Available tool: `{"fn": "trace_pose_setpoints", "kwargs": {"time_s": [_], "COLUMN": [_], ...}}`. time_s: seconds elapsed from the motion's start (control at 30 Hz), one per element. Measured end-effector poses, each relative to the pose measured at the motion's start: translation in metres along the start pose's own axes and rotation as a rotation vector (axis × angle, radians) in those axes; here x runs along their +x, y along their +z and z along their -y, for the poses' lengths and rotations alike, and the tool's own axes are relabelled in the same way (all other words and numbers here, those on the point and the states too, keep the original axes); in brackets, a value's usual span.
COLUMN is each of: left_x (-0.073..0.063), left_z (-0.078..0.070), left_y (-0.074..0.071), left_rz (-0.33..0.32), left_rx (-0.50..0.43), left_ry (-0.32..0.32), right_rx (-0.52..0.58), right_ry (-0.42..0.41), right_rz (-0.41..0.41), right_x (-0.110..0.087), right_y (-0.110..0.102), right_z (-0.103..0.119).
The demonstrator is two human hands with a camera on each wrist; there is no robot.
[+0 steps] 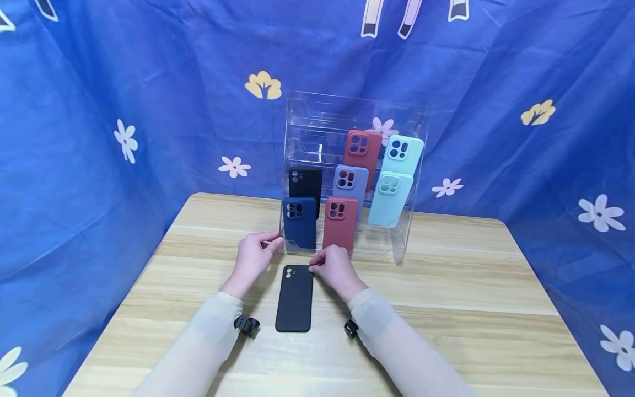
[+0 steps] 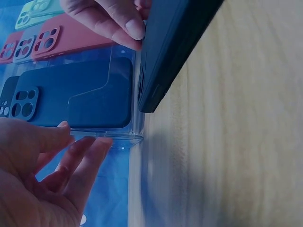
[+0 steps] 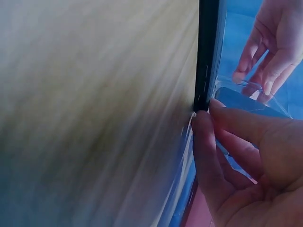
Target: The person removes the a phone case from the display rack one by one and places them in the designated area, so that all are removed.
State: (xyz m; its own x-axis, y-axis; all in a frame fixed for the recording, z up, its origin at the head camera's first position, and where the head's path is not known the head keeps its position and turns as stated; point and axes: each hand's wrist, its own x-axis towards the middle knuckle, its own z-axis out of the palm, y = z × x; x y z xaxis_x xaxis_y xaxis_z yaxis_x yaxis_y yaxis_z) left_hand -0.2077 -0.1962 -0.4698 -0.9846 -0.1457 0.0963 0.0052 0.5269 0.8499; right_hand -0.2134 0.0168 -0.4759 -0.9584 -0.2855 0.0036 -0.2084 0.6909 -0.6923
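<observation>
A black phone case (image 1: 294,300) with a camera cutout at its top left is before the clear display stand (image 1: 347,256). My right hand (image 1: 335,270) pinches its top right corner between thumb and fingers; in the right wrist view the black case (image 3: 208,52) appears edge-on. My left hand (image 1: 254,256) holds the stand's lower left edge, thumb and fingertips (image 2: 102,144) at the clear side panel. Just beside it, a dark blue phone case (image 1: 300,226) stands in the lowest tier; the left wrist view shows this blue case (image 2: 90,94) behind the clear front lip.
Higher on the stand are a black case (image 1: 307,184), a lavender case (image 1: 353,190), a dark red case (image 1: 364,157) and two mint cases (image 1: 392,204). Another red case (image 1: 340,226) occupies the bottom tier. A blue flowered cloth (image 1: 198,110) surrounds the wooden table (image 1: 461,298).
</observation>
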Motion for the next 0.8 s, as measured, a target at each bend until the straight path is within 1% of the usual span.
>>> {"fn": "trace_pose_setpoints", "kwargs": {"time_s": [0.07,0.13,0.27,0.37,0.43,0.53,0.8], "left_x": [0.000,0.000,0.000,0.000,0.000,0.000,0.002], "left_z": [0.000,0.000,0.000,-0.001,0.000,-0.001,0.000], "left_y": [0.000,-0.001,-0.001,-0.001,0.000,0.001,0.002], "left_rz": [0.006,0.005,0.007,0.017,0.021,0.011,0.001], "left_rx": [0.007,0.020,0.036,0.039,0.040,0.035,0.032], "left_ry": [-0.005,0.003,0.020,0.016,0.011,0.010,-0.003], "right_rx": [-0.007,-0.008,0.051,0.083,0.073,0.048,0.012], "right_ry": [0.000,-0.003,0.014,0.026,0.011,-0.019,-0.076], "right_rz": [0.005,0.005,0.011,0.012,-0.006,-0.056,-0.187], "right_x": [0.000,-0.001,-0.005,-0.010,-0.012,-0.012,-0.006], "right_y": [0.000,-0.002,-0.008,-0.016,-0.023,-0.035,-0.062], "right_z": [-0.002,-0.003,-0.005,-0.005,-0.004,-0.004,0.000]}}
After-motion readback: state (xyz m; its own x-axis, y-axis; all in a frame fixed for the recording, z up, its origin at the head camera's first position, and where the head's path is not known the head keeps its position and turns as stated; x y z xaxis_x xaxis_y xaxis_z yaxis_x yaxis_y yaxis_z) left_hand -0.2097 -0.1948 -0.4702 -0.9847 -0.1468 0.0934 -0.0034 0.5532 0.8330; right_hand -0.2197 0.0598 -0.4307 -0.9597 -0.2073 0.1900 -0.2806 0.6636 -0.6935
